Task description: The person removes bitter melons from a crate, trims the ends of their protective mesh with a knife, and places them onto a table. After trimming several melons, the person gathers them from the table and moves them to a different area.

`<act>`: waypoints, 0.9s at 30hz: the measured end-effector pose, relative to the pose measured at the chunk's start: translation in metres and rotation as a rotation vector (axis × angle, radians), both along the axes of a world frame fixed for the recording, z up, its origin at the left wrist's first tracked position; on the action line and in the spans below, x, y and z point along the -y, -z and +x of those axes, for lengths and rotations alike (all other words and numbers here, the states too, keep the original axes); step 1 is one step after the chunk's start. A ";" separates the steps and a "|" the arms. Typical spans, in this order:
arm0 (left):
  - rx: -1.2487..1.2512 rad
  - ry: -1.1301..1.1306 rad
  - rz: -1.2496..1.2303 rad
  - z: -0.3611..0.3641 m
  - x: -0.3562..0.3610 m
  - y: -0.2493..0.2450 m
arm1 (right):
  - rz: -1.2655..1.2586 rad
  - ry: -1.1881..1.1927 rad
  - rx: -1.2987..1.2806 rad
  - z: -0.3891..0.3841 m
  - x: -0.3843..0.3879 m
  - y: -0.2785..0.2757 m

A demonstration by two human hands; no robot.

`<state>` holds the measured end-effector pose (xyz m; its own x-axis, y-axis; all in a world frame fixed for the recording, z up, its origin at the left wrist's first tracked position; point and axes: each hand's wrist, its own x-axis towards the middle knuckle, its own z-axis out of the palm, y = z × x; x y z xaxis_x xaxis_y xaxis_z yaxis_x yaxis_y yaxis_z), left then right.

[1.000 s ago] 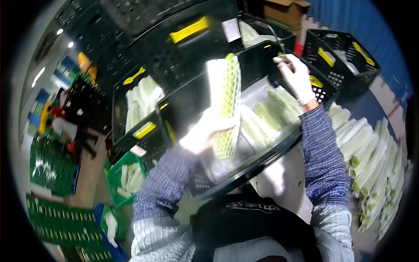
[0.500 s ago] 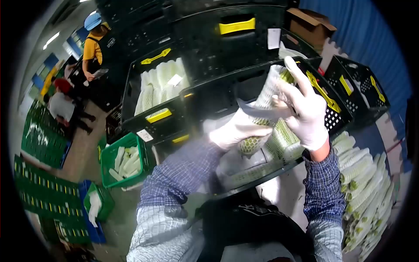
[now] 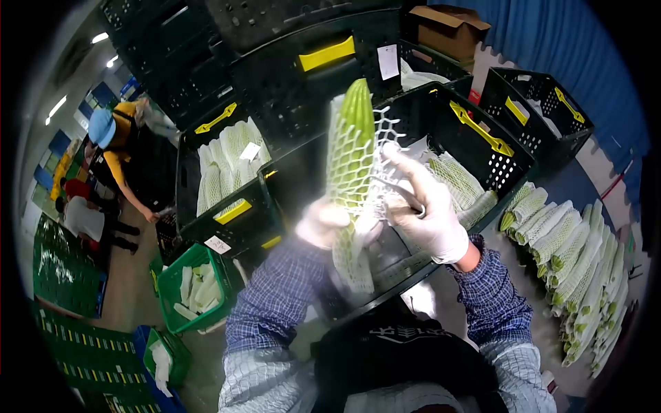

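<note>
My gloved left hand (image 3: 322,221) is closed around the lower part of a long, ridged green gourd (image 3: 357,110), held upright above the crate. A white foam net sleeve (image 3: 350,165) covers most of it, leaving the tip bare. My gloved right hand (image 3: 428,213) pinches the loose net edge, pulled out to the right of the gourd. A thin curved metal tool (image 3: 403,193), which looks like a blade, also lies in its fingers. Below both hands, a black crate (image 3: 506,175) contains netted gourds (image 3: 454,179).
Another black crate (image 3: 227,217) with netted gourds stands left, beside a green basket (image 3: 186,320) of pale pieces. Many netted gourds (image 3: 571,261) lie stacked at right. A cardboard box (image 3: 447,31) sits behind. A person in a blue cap (image 3: 103,127) bends at far left.
The gourd has come up upright over the crate, its tip now bared from the net. My right hand has moved lower, to the net's edge. The person in the cap has bent down.
</note>
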<state>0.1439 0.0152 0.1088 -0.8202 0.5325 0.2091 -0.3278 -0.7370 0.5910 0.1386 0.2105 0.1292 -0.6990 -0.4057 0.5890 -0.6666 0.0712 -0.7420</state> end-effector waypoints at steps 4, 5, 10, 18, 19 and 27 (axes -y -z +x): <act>-0.024 0.023 0.018 0.001 0.006 -0.001 | 0.161 0.124 -0.475 0.012 0.005 0.002; -0.115 -0.134 -0.117 0.001 0.003 -0.005 | 0.279 0.134 -0.567 0.017 0.001 -0.004; -0.490 -0.570 -0.800 -0.018 -0.010 0.011 | 0.444 0.208 -0.747 0.028 0.001 -0.005; -0.328 -0.499 -0.692 -0.006 -0.021 0.022 | 0.722 0.112 -0.665 0.030 0.001 0.027; -0.322 -0.500 -0.690 -0.007 -0.022 0.023 | 0.668 0.087 -0.646 0.029 0.001 0.028; -0.268 -0.504 -0.647 -0.005 -0.024 0.021 | 0.711 0.195 -0.784 0.039 -0.002 0.013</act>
<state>0.1394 0.0390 0.0883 -0.9570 0.1992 0.2107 0.1586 -0.2486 0.9555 0.1774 0.2121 0.1164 -0.3187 -0.7542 0.5741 -0.8691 0.4742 0.1405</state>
